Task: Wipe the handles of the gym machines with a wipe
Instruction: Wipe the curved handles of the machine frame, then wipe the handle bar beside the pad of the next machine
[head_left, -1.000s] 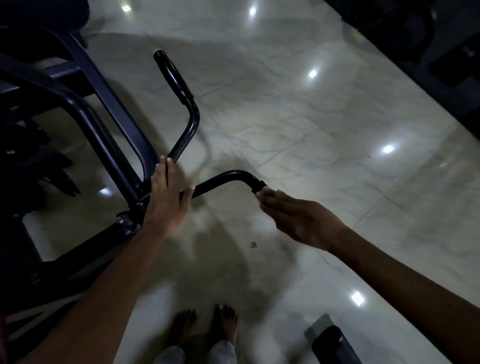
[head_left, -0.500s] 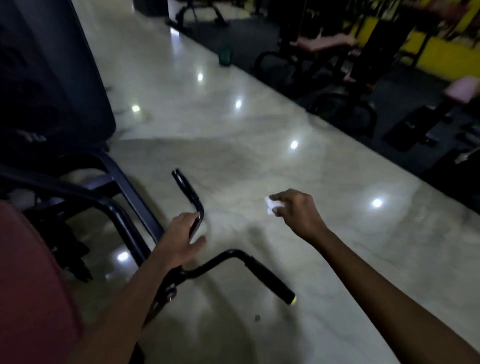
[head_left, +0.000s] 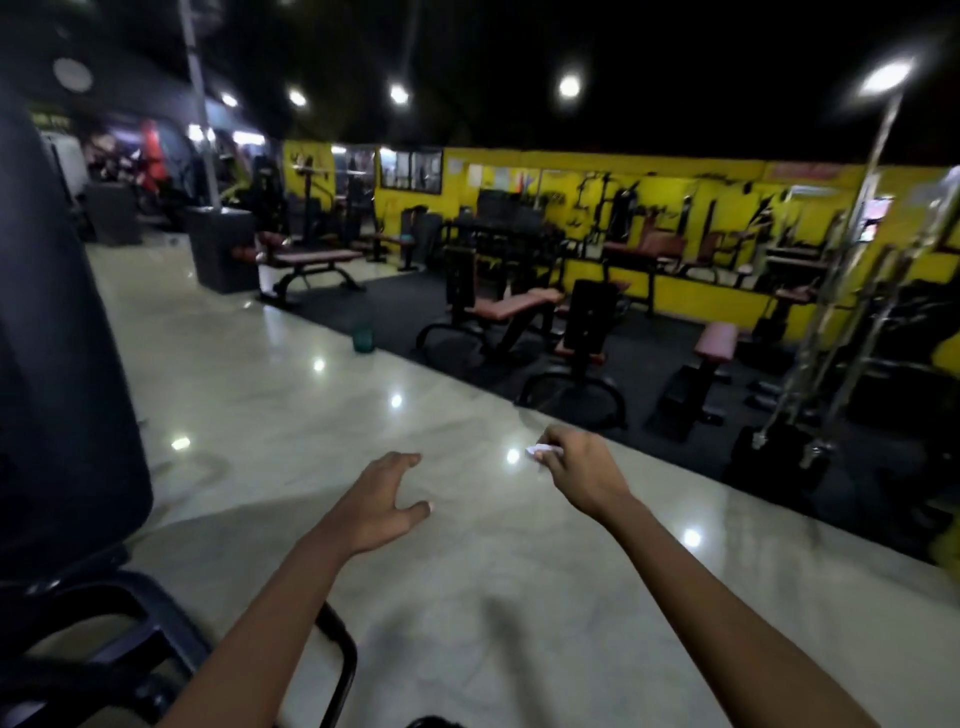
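Wipe (head_left: 539, 450): a small, pale, crumpled scrap, it looks light and limp, likely to fold or slip free if held loosely, so a firm pinch on the bunched middle with a free edge left to wrap a bar seems the sensible hold. Only a corner shows, white and creased, poking out past the fingertips of the right hand (head_left: 581, 470), which pinches it between curled fingers and thumb, held out in the air above the glossy pale floor (head_left: 467, 597). The left hand (head_left: 382, 501) hangs beside it, well apart, fingers spread and relaxed, thumb out, holding nothing. Below the left forearm a black curved tube of a machine frame (head_left: 343, 654) shows, touched by neither hand. Further off, on dark matting, stand padded benches (head_left: 511, 306) and other machines before a yellow wall (head_left: 727, 182); their handles are too dim and blurred to pick out.
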